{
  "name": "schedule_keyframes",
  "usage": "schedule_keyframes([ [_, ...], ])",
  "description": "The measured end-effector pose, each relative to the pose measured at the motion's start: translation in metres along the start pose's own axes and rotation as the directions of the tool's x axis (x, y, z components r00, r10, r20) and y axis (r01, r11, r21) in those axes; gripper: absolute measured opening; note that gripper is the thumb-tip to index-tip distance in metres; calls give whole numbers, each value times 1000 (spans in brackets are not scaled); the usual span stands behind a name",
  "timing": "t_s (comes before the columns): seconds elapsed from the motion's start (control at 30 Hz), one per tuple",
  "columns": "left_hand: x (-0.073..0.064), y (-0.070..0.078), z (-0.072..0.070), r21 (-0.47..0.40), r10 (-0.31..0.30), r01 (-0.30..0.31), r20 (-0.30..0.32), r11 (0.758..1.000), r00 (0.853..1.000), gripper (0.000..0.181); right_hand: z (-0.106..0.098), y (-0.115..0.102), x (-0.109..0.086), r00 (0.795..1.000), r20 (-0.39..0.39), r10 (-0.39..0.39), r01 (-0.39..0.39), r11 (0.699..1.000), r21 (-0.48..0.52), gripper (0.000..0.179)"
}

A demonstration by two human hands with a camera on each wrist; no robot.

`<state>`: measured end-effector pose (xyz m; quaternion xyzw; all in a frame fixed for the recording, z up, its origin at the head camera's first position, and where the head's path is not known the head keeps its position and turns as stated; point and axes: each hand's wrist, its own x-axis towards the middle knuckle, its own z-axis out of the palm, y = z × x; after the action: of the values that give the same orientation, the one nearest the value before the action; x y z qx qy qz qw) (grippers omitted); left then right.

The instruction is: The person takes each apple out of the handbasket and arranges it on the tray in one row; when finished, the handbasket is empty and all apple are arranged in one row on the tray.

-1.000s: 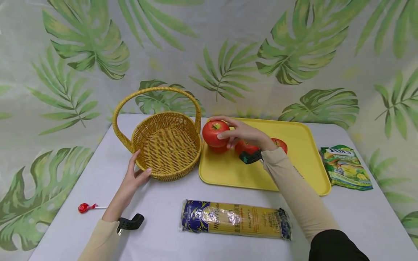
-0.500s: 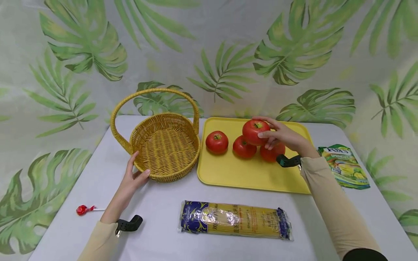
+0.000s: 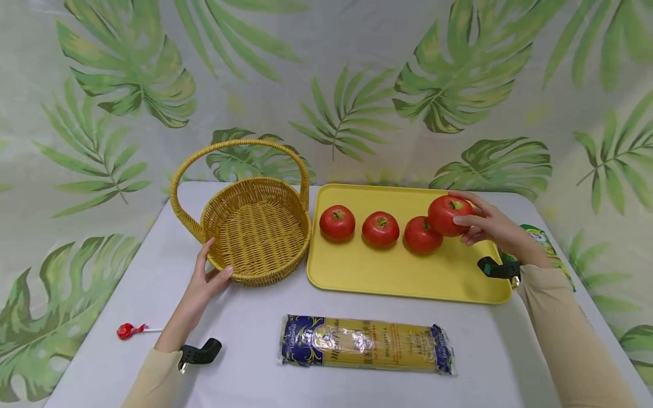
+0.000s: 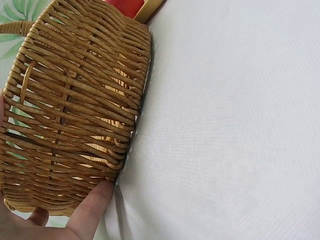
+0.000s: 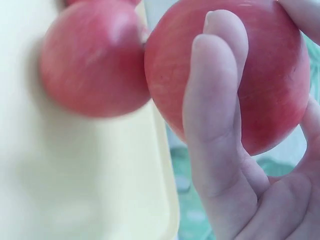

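Note:
My right hand (image 3: 487,226) holds a red apple (image 3: 450,216), thumb on its near side and fingers round it, over the right part of a yellow tray (image 3: 408,277). In the right wrist view the held apple (image 5: 270,80) fills the upper right, with another apple (image 5: 95,60) beside it. On the tray a row is formed by a left apple (image 3: 337,223), a middle apple (image 3: 380,229) and a right apple (image 3: 423,234), partly behind the held one. My left hand (image 3: 204,283) rests spread against the near left side of a wicker basket (image 4: 75,110), thumb low on its wall.
A spaghetti pack (image 3: 367,344) lies on the white table (image 3: 245,362) before the tray. To the left is a red lollipop (image 3: 125,331). A green snack bag (image 3: 543,241), partly hidden by my right arm, lies right of the tray. The basket's arched handle (image 3: 240,143) stands up.
My right hand has carried the apple rightward, from the tray's left end to its right part, uncovering the apples in the row. My left hand stays at the basket.

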<state>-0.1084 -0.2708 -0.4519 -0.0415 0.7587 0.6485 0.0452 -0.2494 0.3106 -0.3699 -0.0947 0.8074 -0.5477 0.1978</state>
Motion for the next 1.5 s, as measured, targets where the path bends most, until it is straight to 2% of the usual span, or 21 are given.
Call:
schedule_keyframes([
  [0.27, -1, 0, -2, 17, -2, 2, 7, 1000, 1000, 80, -16, 26, -14, 998, -49, 35, -32, 998, 62, 58],
  [0.5, -3, 0, -3, 17, 2, -2, 2, 1000, 1000, 80, -18, 50, -23, 995, -90, 34, -32, 999, 27, 55],
  [0.7, -2, 0, -3, 25, 3, -3, 4, 1000, 1000, 79, -16, 59, -25, 996, -70, 59, -59, 998, 12, 60],
  [0.9, 0, 0, -2, 9, 3, -3, 17, 1000, 1000, 80, -14, 64, -30, 994, -60, 89, -87, 996, 34, 61],
  [1.13, 3, 4, -1, 2, 6, -6, 35, 1000, 999, 81, -16, 63, -37, 991, 4, 132, -131, 980, 149, 59],
  [1.33, 1, 11, -5, 36, -27, 26, 36, 999, 999, 83, -12, 59, -40, 995, 24, 93, -96, 979, 182, 66],
  [1.5, -6, 22, -9, 144, -50, 48, 13, 988, 999, 84, -9, 49, -44, 999, -15, 30, -28, 995, 96, 68],
])
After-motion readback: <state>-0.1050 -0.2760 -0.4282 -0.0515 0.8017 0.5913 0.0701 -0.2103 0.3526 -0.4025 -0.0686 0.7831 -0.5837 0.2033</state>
